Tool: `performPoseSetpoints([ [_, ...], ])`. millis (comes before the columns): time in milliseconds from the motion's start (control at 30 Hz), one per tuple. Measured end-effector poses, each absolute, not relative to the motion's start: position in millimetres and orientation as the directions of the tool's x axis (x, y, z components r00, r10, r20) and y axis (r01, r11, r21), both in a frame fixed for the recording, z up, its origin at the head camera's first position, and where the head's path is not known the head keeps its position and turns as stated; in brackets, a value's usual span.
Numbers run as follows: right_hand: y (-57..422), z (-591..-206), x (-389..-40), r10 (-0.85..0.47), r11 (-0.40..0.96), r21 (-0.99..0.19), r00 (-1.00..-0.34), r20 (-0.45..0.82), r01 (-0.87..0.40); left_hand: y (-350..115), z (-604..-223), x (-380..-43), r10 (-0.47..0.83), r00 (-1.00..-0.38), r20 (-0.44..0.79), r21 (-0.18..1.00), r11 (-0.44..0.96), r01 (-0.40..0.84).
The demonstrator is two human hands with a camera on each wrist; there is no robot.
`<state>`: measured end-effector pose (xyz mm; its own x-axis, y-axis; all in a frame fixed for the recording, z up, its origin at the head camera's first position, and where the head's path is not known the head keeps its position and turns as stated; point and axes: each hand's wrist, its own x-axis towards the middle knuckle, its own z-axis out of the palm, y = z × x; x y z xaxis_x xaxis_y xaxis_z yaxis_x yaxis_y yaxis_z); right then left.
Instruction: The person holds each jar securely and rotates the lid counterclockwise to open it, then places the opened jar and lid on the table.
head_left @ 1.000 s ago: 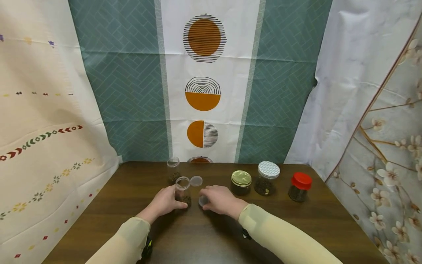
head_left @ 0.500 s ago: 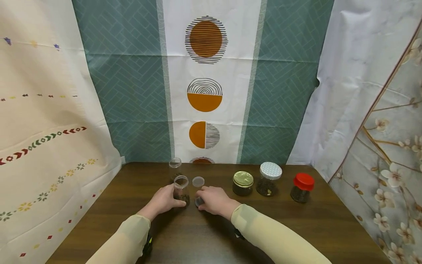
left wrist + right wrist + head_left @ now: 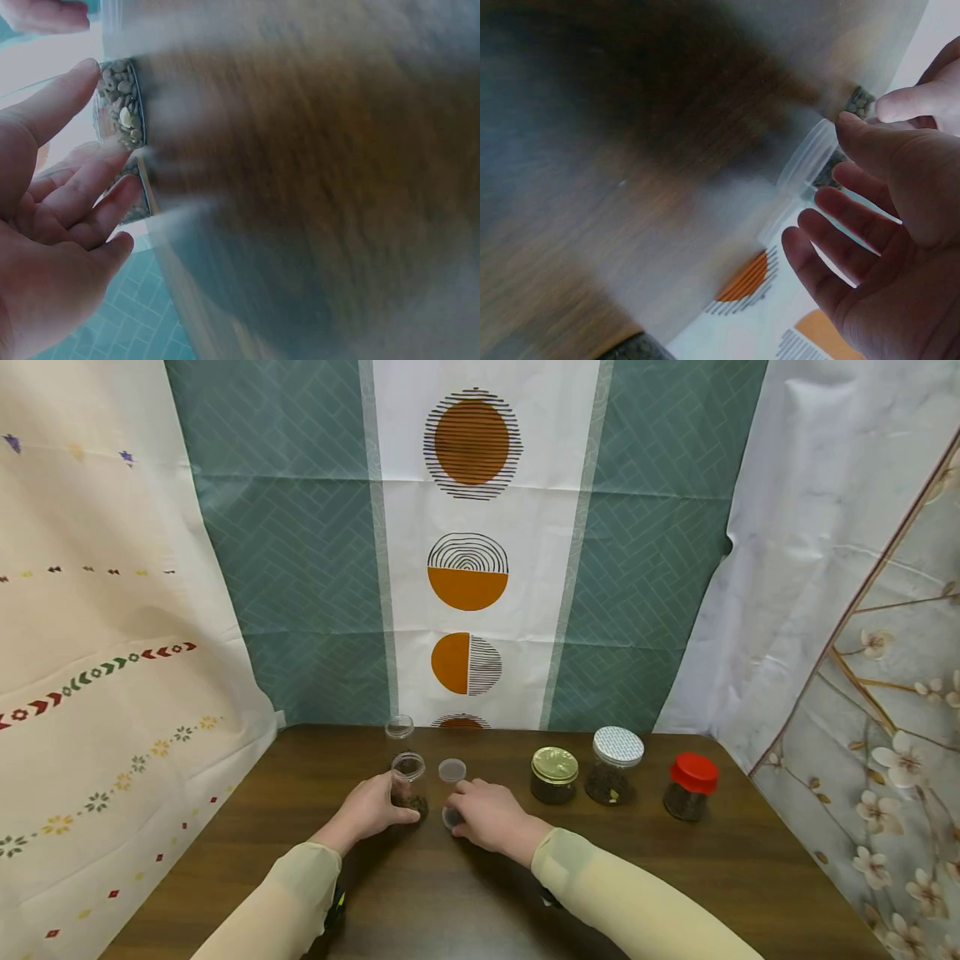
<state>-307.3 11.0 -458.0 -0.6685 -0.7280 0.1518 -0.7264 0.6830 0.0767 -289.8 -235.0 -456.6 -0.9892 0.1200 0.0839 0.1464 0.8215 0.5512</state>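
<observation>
My left hand (image 3: pixel 367 810) holds a clear open jar (image 3: pixel 408 767) with brown pellets in its bottom, thumb on the near side and fingers on the far side. In the left wrist view the pellets (image 3: pixel 120 101) show between thumb and fingers. Just right of the jar, my right hand (image 3: pixel 487 814) pinches a clear plastic lid (image 3: pixel 451 817) at the tabletop. The right wrist view shows this lid (image 3: pixel 808 157) at the thumb and index finger, the other fingers spread loosely. A second clear lid (image 3: pixel 452 770) lies flat behind it. Another open jar (image 3: pixel 400 733) stands behind the held one.
On the right of the brown table (image 3: pixel 420 902) stand a gold-lidded jar (image 3: pixel 554 775), a jar with a patterned white lid (image 3: pixel 615 764) and a red-lidded jar (image 3: pixel 690 787). Cloths hang behind the table (image 3: pixel 307 677) and along both sides.
My right hand has moved slightly left with the lid, closer to the held jar. The left hand still holds that jar, which is little shifted. The head view has turned slightly.
</observation>
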Motion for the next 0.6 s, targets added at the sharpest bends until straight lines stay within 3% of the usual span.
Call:
performPoseSetpoints([
  [200, 23.4, -448.7, -291.8, -0.753, 0.654, 0.108, -0.631, 0.186, -0.749, -239.3, -450.0, -292.9, 0.117, -0.989, 0.088, 0.532, 0.834, 0.146],
  [600, 28.9, -455.4, -290.9, -0.778, 0.628, 0.136, -0.614, 0.132, -0.767, -241.1, -455.7, -292.8, 0.095, -0.992, 0.08, 0.542, 0.831, 0.123],
])
